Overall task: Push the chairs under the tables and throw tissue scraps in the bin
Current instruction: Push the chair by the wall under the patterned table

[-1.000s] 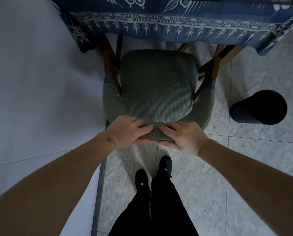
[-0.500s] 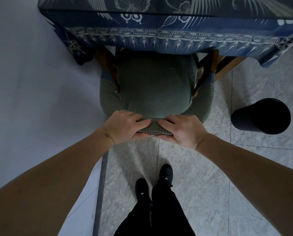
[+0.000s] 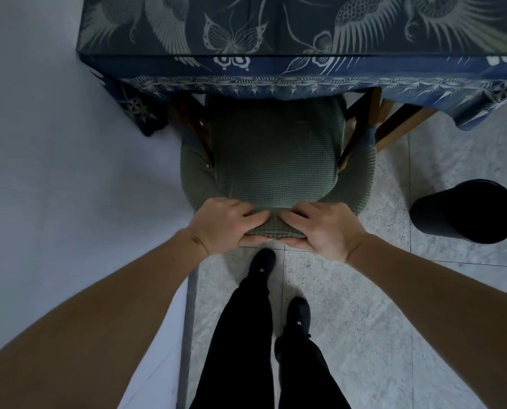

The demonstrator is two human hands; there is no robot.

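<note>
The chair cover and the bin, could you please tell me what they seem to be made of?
The chair cover looks like a stretchy green knit fabric with a fine waffle texture. The bin looks like smooth matt black plastic or metal; which one is unclear.

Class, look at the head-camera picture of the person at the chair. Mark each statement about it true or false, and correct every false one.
1. Both hands grip the top of the chair back. True: left hand, right hand, chair.
2. The bin stands to the left of the chair. False: the black bin stands on its right.
3. The front of the chair seat is under the tablecloth edge. True.
4. The chair cover is red. False: it is grey-green.
5. A tissue scrap lies on the seat. False: none shows there.
</note>
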